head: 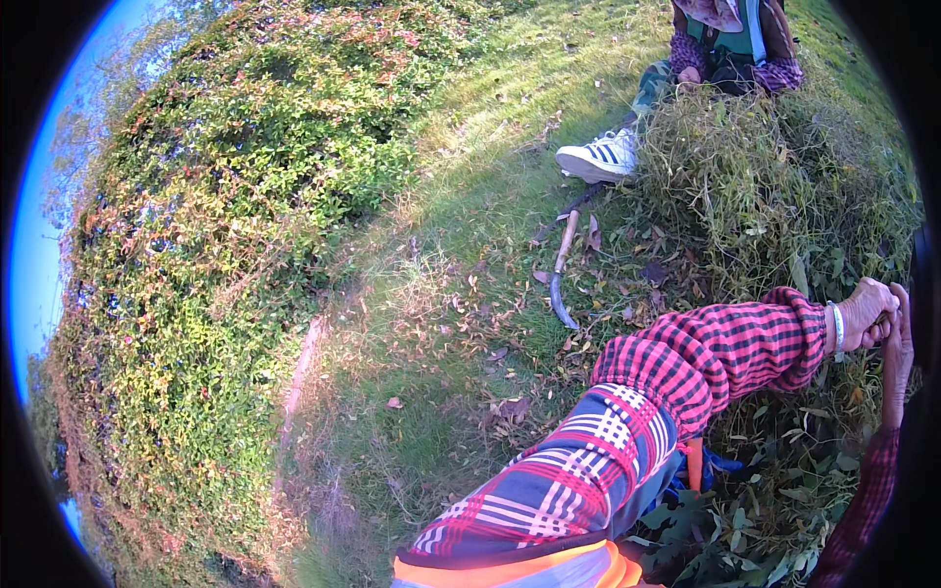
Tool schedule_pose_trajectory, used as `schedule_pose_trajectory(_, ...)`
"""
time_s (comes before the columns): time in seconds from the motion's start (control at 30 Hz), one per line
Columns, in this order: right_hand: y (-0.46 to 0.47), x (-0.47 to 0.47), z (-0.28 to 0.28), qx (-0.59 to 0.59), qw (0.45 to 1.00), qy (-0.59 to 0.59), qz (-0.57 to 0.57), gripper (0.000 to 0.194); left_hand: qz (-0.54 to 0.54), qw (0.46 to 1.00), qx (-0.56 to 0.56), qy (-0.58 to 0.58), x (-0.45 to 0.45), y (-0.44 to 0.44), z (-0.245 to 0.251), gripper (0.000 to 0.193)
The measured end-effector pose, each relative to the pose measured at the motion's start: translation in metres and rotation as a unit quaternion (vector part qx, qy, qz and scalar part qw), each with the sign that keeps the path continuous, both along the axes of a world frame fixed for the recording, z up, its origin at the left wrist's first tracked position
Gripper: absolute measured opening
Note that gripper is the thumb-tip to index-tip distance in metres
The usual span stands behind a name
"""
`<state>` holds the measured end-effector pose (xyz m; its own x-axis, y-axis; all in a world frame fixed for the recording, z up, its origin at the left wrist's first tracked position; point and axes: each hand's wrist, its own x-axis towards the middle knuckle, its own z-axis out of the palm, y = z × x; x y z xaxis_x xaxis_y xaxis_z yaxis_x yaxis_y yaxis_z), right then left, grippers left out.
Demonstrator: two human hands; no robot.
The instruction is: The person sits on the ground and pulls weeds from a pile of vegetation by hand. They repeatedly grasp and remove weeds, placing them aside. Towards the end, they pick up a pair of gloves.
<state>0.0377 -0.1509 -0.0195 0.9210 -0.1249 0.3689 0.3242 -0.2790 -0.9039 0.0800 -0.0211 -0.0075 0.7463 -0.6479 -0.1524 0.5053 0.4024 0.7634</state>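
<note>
At the right edge, my left hand [866,317], with a white band at the wrist, has its fingers curled in against my right hand [895,342]. Whatever lies between the fingers is too small and hidden to tell. Both hands are above a large heap of cut vines and weeds [764,184]. Broad green leaves [691,533] lie lower down, beside my legs. A sickle with a wooden handle and a curved metal blade [562,275] rests on the grass, left of the heap and apart from my hands.
Behind the heap is another person [728,44] in a checked shirt, whose white sneaker [603,156] with dark stripes is on the grass near the sickle. A dense hedge [220,294] runs along the left. Dry leaves [514,408] are scattered over the grass.
</note>
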Motion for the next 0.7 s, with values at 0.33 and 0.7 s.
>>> schedule_pose_trajectory(0.33,0.03,0.004,-0.006,-0.003,0.995,0.099,0.014,0.017,0.003,0.998,-0.066,-0.015,0.005,0.071,0.022,0.02)
schedule_pose_trajectory(0.7,0.044,0.0,0.004,0.004,0.99,0.094,-0.107,0.02,0.06,0.998,0.021,-0.011,0.035,0.097,0.012,0.019)
